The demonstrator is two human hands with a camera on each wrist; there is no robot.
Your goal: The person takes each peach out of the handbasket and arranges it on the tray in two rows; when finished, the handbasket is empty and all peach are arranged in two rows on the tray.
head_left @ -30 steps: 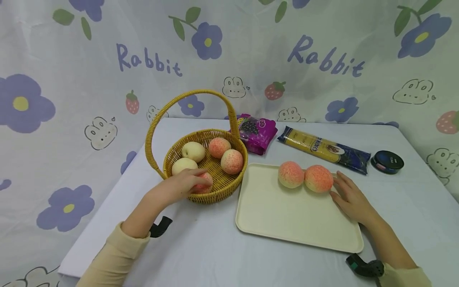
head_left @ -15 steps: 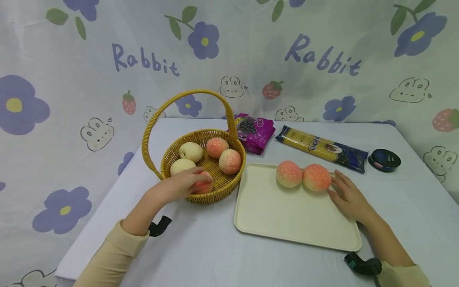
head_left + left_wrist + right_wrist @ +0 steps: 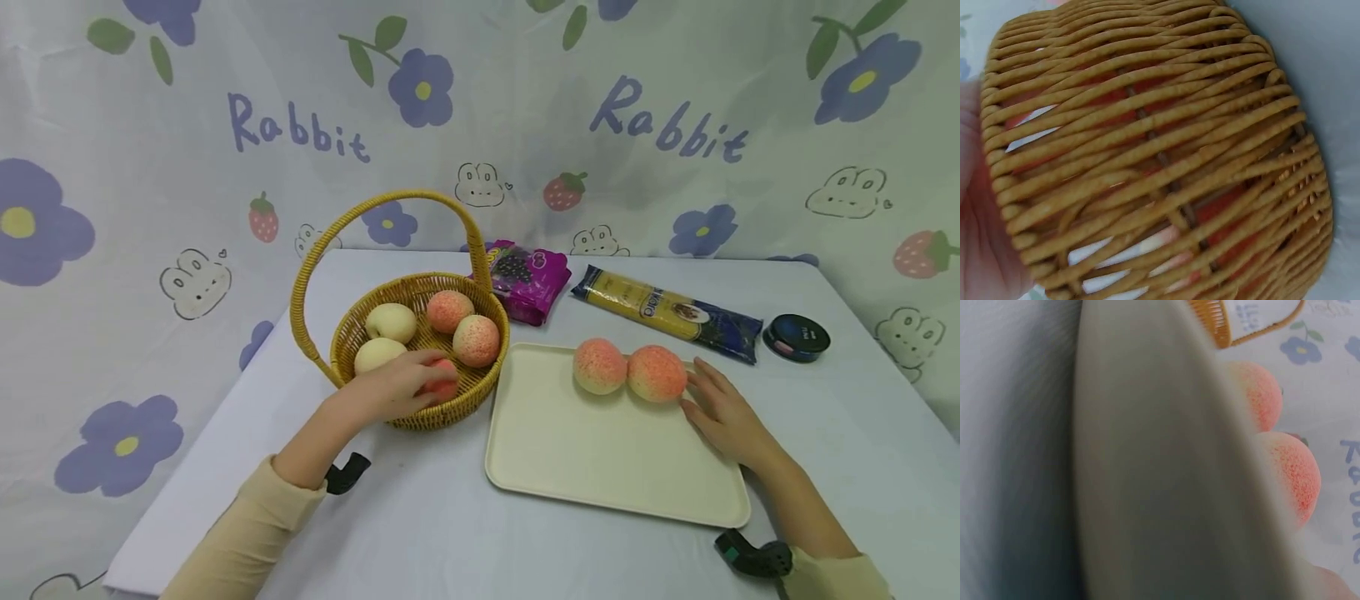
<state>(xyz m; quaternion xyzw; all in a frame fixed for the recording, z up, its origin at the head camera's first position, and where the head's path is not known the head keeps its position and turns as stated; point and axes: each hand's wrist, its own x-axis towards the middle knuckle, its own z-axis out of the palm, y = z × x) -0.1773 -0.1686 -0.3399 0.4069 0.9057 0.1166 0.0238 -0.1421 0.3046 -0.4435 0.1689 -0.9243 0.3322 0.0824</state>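
Note:
In the head view my left hand (image 3: 396, 385) reaches over the near rim of the wicker basket (image 3: 360, 327), its fingers curled over a peach (image 3: 444, 382) inside. The left wrist view shows mostly the basket's woven wall (image 3: 1147, 137), with red patches behind the slats and part of the hand (image 3: 985, 244) at the rim. My right hand (image 3: 731, 417) lies at the right edge of the cream tray (image 3: 600, 450), fingertips right beside the nearer of two peaches (image 3: 657, 374); the other peach (image 3: 600, 367) sits against it. The right wrist view is largely blocked by the tray's blurred edge (image 3: 1160, 456).
Also in the basket lie two pale fruits (image 3: 391, 322) and two more peaches (image 3: 476, 340). Behind stand a purple packet (image 3: 528, 283), a long yellow-and-blue pasta packet (image 3: 667, 312) and a round dark tin (image 3: 797, 337). A printed cloth (image 3: 487, 100) hangs at the back.
The left hand has shifted a little to the right inside the basket, and the peach under its fingers has moved with it. The right hand stays beside the tray peach. The head view drifts slightly.

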